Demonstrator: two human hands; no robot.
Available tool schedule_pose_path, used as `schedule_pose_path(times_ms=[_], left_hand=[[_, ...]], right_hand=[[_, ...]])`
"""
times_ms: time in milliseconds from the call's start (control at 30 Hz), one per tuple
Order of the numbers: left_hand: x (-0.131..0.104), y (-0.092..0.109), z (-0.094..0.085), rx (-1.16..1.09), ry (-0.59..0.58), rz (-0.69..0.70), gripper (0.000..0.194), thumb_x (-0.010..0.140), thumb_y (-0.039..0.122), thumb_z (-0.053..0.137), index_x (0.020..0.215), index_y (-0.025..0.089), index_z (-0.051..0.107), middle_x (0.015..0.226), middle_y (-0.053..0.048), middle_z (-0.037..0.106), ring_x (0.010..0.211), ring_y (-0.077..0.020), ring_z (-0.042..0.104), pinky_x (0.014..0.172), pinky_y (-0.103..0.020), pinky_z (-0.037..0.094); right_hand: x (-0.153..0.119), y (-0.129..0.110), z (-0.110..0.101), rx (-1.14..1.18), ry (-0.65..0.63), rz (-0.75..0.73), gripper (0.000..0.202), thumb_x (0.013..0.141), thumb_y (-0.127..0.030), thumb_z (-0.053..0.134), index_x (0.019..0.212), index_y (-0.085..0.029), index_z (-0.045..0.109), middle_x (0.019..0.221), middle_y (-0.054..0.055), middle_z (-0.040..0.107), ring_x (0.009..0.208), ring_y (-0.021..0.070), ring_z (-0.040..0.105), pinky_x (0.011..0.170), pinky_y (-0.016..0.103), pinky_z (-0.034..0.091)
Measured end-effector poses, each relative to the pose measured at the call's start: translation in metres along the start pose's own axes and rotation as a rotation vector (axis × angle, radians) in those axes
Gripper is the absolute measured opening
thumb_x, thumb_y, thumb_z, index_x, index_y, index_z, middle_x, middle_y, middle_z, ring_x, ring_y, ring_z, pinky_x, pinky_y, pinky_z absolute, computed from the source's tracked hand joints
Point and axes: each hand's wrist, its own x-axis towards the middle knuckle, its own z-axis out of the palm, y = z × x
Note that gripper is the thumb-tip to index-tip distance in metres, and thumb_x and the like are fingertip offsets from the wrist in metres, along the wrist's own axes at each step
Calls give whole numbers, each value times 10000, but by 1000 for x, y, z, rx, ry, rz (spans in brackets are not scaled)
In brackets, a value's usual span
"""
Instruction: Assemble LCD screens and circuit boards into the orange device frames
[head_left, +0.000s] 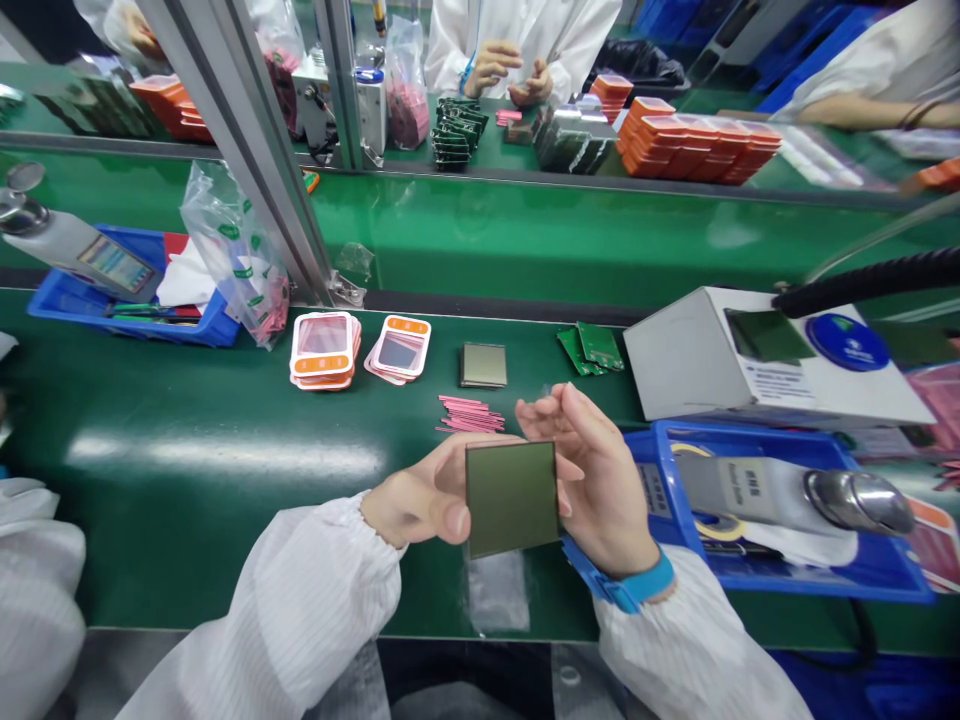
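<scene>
Over the bench [187, 410], the left hand [421, 495] pinches a square panel [514, 500]; the right hand [604, 485] curls, half-spread, beside it.

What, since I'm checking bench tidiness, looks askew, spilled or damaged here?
Two mildly untidy spots: the green circuit boards overlap at different angles beside the white box, and the pink strips lie with uneven ends. No spill or damage stands out.

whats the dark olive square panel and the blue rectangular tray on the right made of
Dark olive square panel: perhaps glass or plastic, smooth, judging by its even face and crisp edges. Blue rectangular tray: likely moulded plastic, slightly glossy, from its solid colour.
</scene>
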Motion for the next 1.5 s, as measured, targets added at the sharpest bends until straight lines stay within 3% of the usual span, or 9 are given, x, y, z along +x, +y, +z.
schedule_pose_path(times_ms=[133, 400, 967, 1200, 1500], left_hand=[[0, 2, 4, -16, 37, 10, 644, 558, 436, 849, 1128, 188, 681, 1125, -59, 654, 965, -233, 617, 912, -354, 442], [3, 2, -3, -44, -71, 24, 605, 601, 324, 832, 1166, 205, 651, 1188, -78, 634, 994, -208, 612, 933, -348, 439], [3, 1, -2, -66, -58, 41, 621, 599, 317, 837, 1169, 163, 641, 1145, -76, 629, 984, -207, 609, 943, -347, 439], [3, 0, 1, -36, 46, 23, 623, 539, 413, 851, 1090, 178, 680, 1093, -100, 644, 912, -240, 620, 879, -373, 456], [4, -1, 2, -35, 40, 57, 592, 562, 423, 840, 1070, 173, 664, 1016, -89, 642, 893, -225, 602, 859, -385, 421]], right_hand=[[-1, 0, -1, -8, 3, 14, 262, 615, -383, 845, 732, -219, 678, 648, -65, 653, 744, 100, 675, 783, 230, 565], [-3, -2, 1, -11, 31, 49, 257, 627, -371, 840, 758, -219, 678, 685, -48, 638, 784, 115, 661, 669, 208, 570], [-1, 0, -1, -5, 20, 62, 281, 610, -380, 845, 750, -204, 677, 688, -36, 651, 763, 100, 645, 701, 196, 566], [-3, -2, 1, -20, 12, 60, 253, 629, -371, 830, 745, -208, 675, 680, -38, 655, 746, 113, 652, 654, 204, 563], [-3, -1, 3, -18, 10, 68, 281, 596, -376, 851, 735, -205, 675, 671, -37, 670, 716, 100, 649, 651, 181, 549]])
